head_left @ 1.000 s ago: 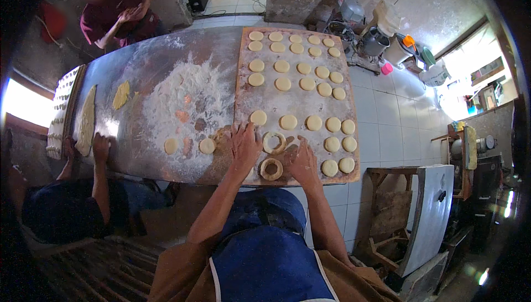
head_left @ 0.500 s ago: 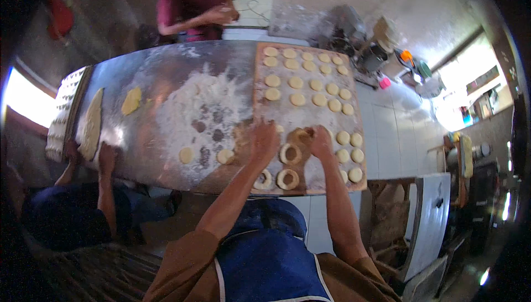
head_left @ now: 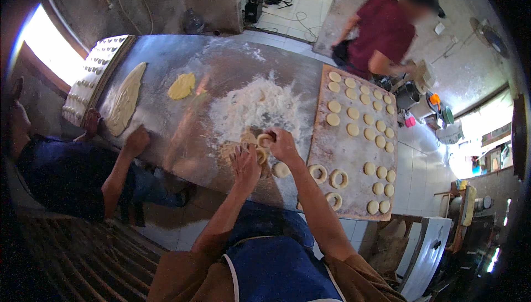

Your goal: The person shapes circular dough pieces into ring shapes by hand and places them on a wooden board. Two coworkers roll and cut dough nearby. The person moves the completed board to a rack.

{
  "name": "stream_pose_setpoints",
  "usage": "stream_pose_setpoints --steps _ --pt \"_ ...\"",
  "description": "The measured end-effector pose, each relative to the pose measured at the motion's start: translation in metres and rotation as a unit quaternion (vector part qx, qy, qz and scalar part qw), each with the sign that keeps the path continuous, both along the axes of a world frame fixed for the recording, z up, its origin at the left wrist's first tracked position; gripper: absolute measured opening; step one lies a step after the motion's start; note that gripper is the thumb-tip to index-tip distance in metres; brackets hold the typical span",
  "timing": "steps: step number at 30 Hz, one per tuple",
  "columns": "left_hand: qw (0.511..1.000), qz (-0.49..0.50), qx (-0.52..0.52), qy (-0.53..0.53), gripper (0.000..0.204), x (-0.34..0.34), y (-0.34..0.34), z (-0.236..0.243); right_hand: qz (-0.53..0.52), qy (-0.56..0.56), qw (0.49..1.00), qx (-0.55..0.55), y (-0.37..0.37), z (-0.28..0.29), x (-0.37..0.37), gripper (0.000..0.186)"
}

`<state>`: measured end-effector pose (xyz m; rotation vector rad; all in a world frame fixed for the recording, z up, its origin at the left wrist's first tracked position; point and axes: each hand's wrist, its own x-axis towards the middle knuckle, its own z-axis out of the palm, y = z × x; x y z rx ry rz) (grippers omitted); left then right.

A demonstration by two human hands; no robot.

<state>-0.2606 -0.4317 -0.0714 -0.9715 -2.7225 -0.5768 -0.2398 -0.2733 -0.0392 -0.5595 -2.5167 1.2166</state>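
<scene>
Over the steel table (head_left: 182, 155), my right hand (head_left: 283, 146) pinches a pale dough ring (head_left: 265, 140) between thumb and fingers. Just left of it, my left hand (head_left: 244, 166) has its fingers extended, with another dough ring (head_left: 261, 156) held at its thumb side. Its exact grip is partly hidden. A flat dough round (head_left: 281, 170) lies beneath my right wrist. On the wooden board (head_left: 354, 155) to the right, several dough rings (head_left: 338, 179) sit near the front left. Several dough rounds (head_left: 353, 130) stand in rows across the board.
White flour (head_left: 257, 106) is spread beyond my hands. A yellow dough piece (head_left: 182, 86) and a long dough sheet (head_left: 126, 100) lie to the left, near a filled tray (head_left: 97, 78). One co-worker (head_left: 66, 177) stands at the left; another in maroon (head_left: 384, 34) is behind the board.
My hands have moved left from the board to the table, now with dough rings in them. The maroon-clad co-worker has moved right, and the view has shifted left.
</scene>
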Motion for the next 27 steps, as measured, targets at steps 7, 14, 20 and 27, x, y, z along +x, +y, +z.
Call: stream_pose_setpoints --steps 7,14,20,27 --pt "0.986 -0.055 0.105 -0.113 0.032 -0.018 -0.013 -0.006 0.003 0.061 0.992 0.110 -0.013 -0.018 -0.019 0.029" --pt "0.842 -0.040 0.323 -0.430 0.027 -0.037 -0.004 0.052 -0.060 0.017 0.980 -0.188 -0.039 0.022 0.042 0.029" --pt "0.811 -0.105 0.335 -0.467 0.028 -0.031 0.000 0.078 -0.145 0.086 0.957 -0.237 -0.048 0.031 0.046 0.033" --pt "0.705 -0.094 0.423 -0.561 0.023 -0.021 0.003 0.053 -0.149 0.040 0.954 -0.255 -0.054 0.050 0.052 0.062"
